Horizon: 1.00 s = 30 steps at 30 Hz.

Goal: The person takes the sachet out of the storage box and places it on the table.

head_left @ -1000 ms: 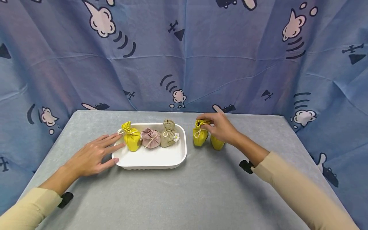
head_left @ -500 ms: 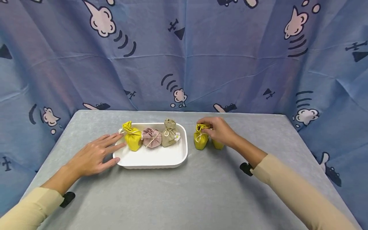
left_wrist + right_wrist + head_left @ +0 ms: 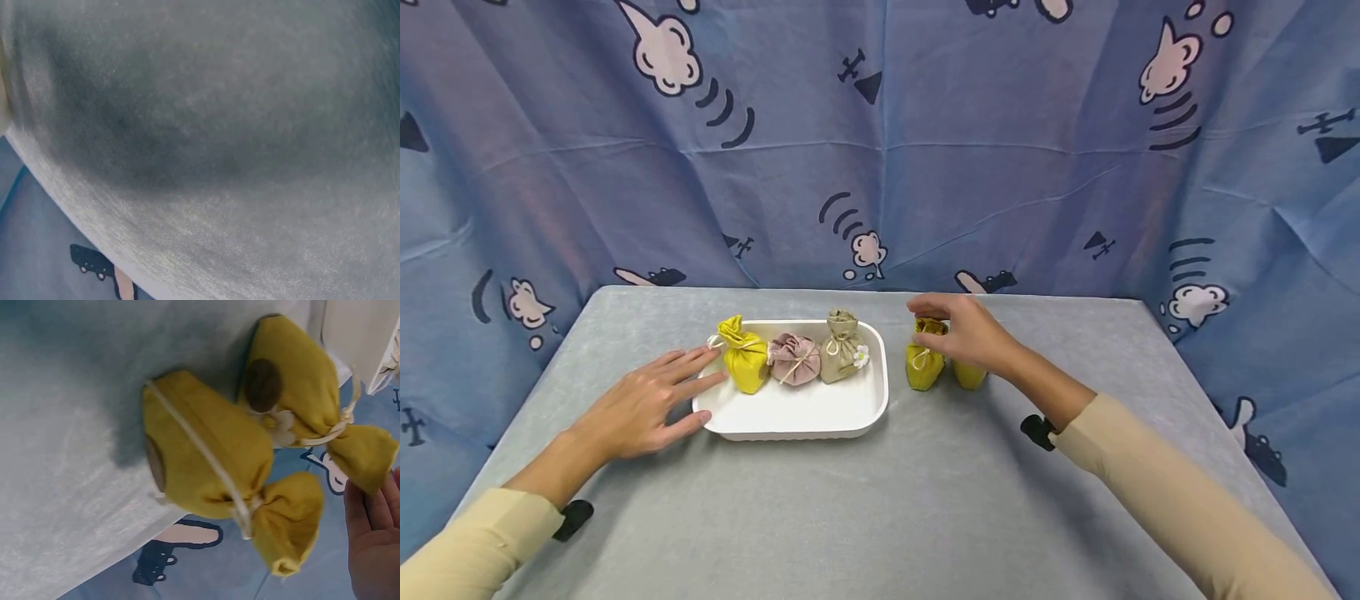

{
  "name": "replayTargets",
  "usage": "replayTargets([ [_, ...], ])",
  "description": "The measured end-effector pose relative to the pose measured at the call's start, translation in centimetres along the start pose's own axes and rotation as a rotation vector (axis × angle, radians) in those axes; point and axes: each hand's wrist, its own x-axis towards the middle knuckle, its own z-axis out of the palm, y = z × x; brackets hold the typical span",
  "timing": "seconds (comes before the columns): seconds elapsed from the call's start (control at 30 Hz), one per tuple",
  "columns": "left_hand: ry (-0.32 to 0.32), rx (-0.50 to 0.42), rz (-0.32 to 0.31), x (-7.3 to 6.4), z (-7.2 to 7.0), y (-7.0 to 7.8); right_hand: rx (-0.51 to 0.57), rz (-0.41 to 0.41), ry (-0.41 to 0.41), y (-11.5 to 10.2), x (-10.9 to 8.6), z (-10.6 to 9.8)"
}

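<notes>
In the head view, my left hand lies with fingers spread at the left end of a white tray, fingertips over its rim. Inside the tray are a bright yellow drawstring pouch, a pink pouch and a beige pouch. Right of the tray, an olive-yellow pouch stands on the table. My right hand is around its neck, thumb and fingers spread apart. In the right wrist view, straight fingers lie close by that pouch's gathered top. A second olive-yellow pouch stands beside it, partly hidden in the head view.
A grey cloth-covered table carries everything. Behind it hangs a blue patterned curtain. The left wrist view holds only tabletop, shadow and a bit of patterned cloth.
The olive-yellow pouch by the tray came down slightly onto the table. My right hand's fingers then loosened from its neck and shifted a little up and left. My left hand stayed still.
</notes>
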Motion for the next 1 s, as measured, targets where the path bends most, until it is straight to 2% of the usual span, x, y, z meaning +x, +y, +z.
replayTargets([
  [0.1,-0.003,-0.001,-0.003,0.0,0.0,0.0,0.0,-0.002,-0.001,-0.6,0.4,0.1],
  [0.37,0.001,0.001,0.002,-0.2,0.1,-0.2,0.032,-0.071,-0.013,-2.1,1.7,1.2],
  [0.73,0.005,-0.006,0.003,0.0,0.2,-0.1,0.072,-0.071,-0.044,-3.1,3.0,2.4],
  [1.0,-0.01,-0.003,-0.009,0.0,0.1,-0.2,0.106,-0.065,-0.103,-3.8,4.0,3.0],
])
